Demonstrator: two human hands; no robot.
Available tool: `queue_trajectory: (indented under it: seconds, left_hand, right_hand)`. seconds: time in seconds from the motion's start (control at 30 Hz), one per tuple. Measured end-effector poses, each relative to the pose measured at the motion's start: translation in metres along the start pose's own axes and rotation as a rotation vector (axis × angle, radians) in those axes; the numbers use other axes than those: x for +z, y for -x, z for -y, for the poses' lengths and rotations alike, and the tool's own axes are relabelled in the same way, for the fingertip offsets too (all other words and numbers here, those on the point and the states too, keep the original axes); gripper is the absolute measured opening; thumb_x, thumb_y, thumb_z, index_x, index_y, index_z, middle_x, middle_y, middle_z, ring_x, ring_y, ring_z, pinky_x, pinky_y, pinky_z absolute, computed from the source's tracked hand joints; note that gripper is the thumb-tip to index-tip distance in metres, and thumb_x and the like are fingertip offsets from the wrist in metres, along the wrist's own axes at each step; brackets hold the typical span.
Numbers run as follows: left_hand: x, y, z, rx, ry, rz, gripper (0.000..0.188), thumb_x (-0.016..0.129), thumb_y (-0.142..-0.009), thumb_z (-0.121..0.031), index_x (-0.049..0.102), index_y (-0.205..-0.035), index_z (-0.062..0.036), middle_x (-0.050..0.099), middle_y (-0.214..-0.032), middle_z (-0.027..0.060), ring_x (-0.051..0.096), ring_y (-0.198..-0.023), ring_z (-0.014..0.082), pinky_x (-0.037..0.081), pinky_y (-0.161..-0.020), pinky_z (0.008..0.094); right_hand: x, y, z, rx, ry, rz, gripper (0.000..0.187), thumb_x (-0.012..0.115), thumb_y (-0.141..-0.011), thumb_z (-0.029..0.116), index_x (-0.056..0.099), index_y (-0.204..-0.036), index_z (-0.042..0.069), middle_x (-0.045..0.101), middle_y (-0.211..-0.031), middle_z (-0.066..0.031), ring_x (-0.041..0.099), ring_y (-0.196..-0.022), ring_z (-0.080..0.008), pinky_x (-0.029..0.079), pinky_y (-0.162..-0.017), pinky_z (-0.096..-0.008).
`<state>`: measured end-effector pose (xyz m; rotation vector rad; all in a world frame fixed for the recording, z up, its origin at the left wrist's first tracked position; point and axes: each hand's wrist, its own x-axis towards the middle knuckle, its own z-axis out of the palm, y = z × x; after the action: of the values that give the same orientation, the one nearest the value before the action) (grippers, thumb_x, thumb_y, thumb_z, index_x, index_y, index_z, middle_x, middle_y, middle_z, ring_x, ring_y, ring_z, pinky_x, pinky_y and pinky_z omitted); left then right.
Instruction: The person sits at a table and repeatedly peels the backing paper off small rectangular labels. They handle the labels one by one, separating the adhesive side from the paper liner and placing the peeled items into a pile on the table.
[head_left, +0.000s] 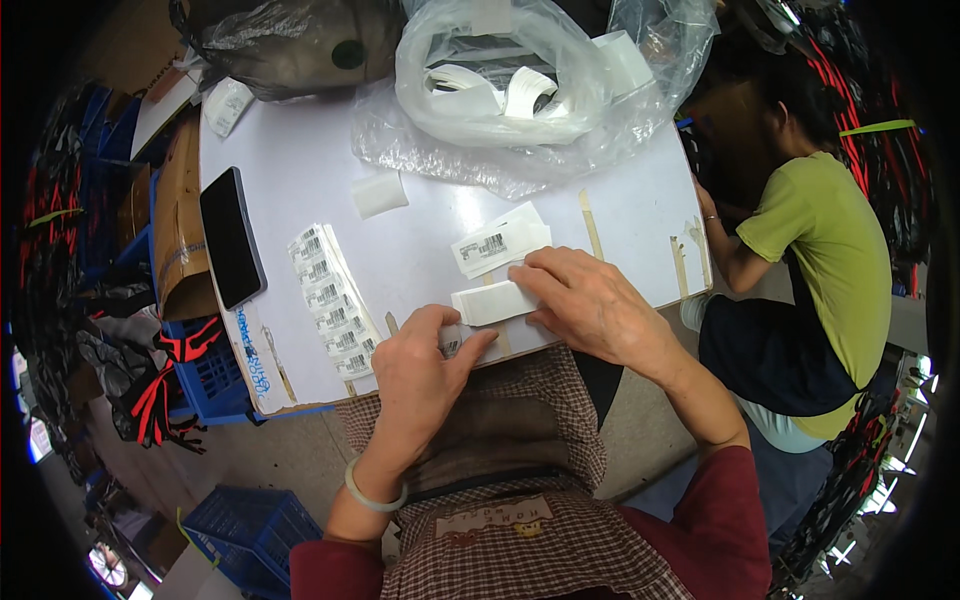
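My right hand [600, 310] grips the right end of a thin stack of blank white tags [490, 303], fingers on top and thumb toward the table's near edge. Closed in a pinch, my left hand [415, 365] is at the stack's left end. Between its thumb and index finger shows part of a small printed barcode label [451, 348]. Just beyond the stack lie loose white tags, the top one a tag with a barcode [492, 246]. Left of my left hand is a strip of barcode labels [333, 300] in a long overlapping row.
A clear plastic bag [400, 135] of white tags stands at the far side of the white table [300, 180]. A black phone [233, 238] lies by the left edge, near a cardboard box [180, 230]. A blank label [380, 194] lies mid-table. Another person [830, 260] sits at the right.
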<state>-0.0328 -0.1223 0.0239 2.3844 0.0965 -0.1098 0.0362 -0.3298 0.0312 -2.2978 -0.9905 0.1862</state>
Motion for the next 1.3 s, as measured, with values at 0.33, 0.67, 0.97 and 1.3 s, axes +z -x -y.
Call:
queue_trajectory:
  seconds: [0.33,0.67,0.97,1.3]
  left_hand:
    - [0.009,-0.001,0.008,0.154,-0.049,-0.123,0.033,0.087,-0.071,-0.020,0.066,-0.088,-0.0002,0.064,-0.067,0.0117,0.060,-0.053,0.0204,0.046,-0.049,0.0311]
    - [-0.006,-0.016,-0.001,-0.156,0.201,0.043,0.030,0.078,-0.081,-0.026,0.065,-0.069,-0.0011,0.052,-0.046,0.0100,0.048,-0.039,0.0180,0.037,-0.043,0.0320]
    - [0.003,-0.020,0.000,-0.178,0.200,0.053,0.030,0.075,-0.080,-0.025,0.064,-0.066,-0.0014,0.050,-0.044,0.0107,0.046,-0.038,0.0190,0.037,-0.043,0.0337]
    - [-0.007,-0.015,0.002,-0.203,0.440,0.108,0.023,0.072,-0.086,-0.018,0.066,-0.074,0.0002,0.060,-0.057,0.0040,0.051,-0.047,0.0080,0.038,-0.044,0.0242]
  right_hand:
    - [0.001,0.000,0.001,-0.004,-0.023,-0.012,0.039,0.073,-0.069,0.000,0.055,-0.103,-0.002,0.057,-0.096,-0.0146,0.061,-0.089,-0.0329,0.050,-0.078,-0.0420]
    - [0.002,0.001,0.001,0.014,-0.020,-0.013,0.038,0.072,-0.070,0.000,0.056,-0.104,-0.002,0.056,-0.096,-0.0144,0.060,-0.088,-0.0324,0.050,-0.078,-0.0414]
    - [-0.019,0.009,0.013,0.124,-0.090,-0.135,0.031,0.075,-0.071,0.004,0.062,-0.099,0.003,0.056,-0.096,-0.0092,0.059,-0.086,-0.0273,0.049,-0.075,-0.0387]
    - [0.015,0.012,0.007,-0.051,0.101,-0.201,0.014,0.067,-0.071,0.003,0.061,-0.083,0.005,0.055,-0.091,-0.0064,0.053,-0.079,-0.0224,0.045,-0.069,-0.0352]
